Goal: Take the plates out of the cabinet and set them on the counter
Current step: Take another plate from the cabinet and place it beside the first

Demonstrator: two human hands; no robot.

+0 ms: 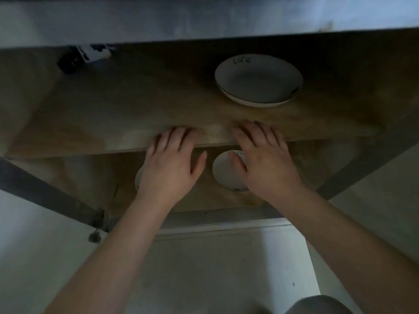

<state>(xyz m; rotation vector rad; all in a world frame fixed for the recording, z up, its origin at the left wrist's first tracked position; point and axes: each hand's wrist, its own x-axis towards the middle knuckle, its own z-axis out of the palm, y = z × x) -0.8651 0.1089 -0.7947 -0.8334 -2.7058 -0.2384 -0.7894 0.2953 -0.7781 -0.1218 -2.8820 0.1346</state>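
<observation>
Two stacked plates [258, 81] on the upper shelf [113, 123]; both hands — left hand [173, 163], right hand [264, 159] — open, empty.

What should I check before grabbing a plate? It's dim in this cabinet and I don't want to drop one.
1. Both hands free: ok, left hand and right hand hold nothing.
2. Upper plates reachable: ok, nothing in front of them.
3. Upper plate count: looks like two stacked; cannot tell for sure.
4. Lower plate clear: not ok, right hand partly covers it.
5. Counter free: cannot tell, out of view.
</observation>
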